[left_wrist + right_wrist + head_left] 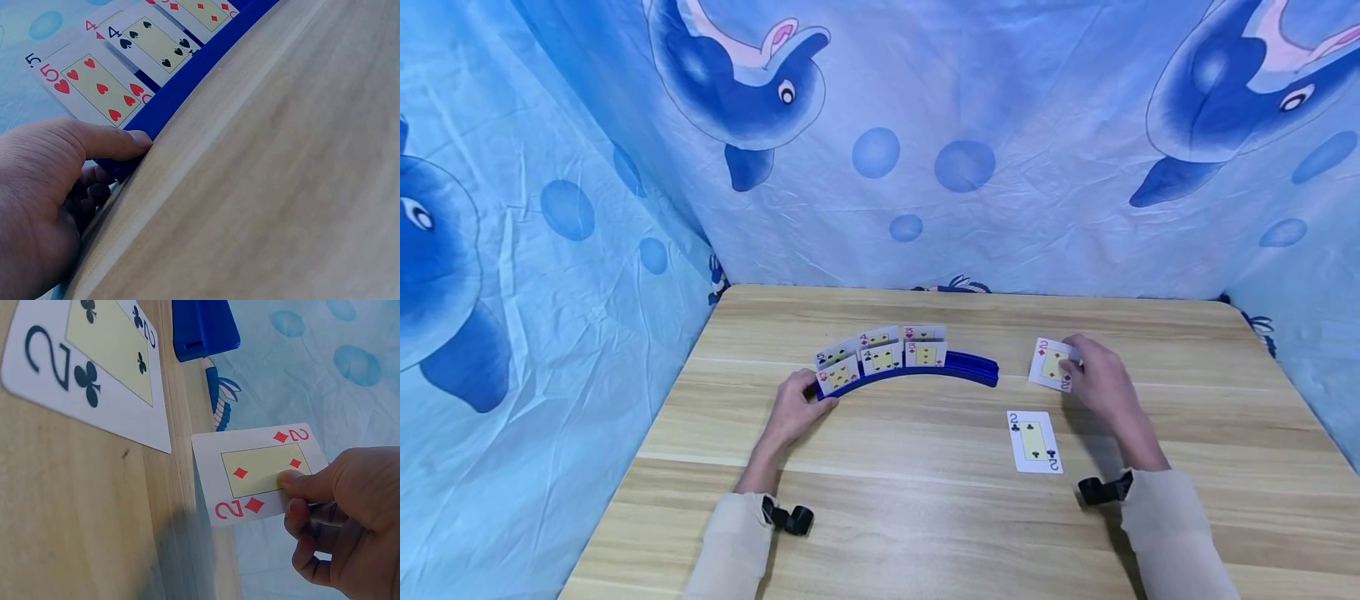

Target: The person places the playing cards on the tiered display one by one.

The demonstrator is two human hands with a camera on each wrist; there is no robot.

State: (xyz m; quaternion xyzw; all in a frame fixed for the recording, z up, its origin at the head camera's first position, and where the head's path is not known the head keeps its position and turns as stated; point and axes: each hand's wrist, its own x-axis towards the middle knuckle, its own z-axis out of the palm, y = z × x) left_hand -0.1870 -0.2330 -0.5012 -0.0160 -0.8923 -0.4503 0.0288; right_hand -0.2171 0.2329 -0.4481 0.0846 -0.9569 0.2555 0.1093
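Note:
My right hand (pixel 1102 383) pinches the two of diamonds (pixel 262 509) between thumb and fingers, its face showing, above the table to the right of a curved blue card holder (pixel 973 367). At the holder's left end my left hand (pixel 793 407) grips it, the thumb (pixel 119 142) on the front and the other fingers behind. Cards stand in the holder in two rows. In front are the five of hearts (pixel 100 90), the four of spades (pixel 153 44) and a red diamond card (pixel 926 355). The back row is partly hidden behind them.
The two of clubs (pixel 1034 442) lies face up on the wooden table (pixel 895 517), nearer me than the held card. Blue cloth (pixel 925 100) with cartoon dolphins hangs behind the table and at both sides. Each wrist wears a small black camera.

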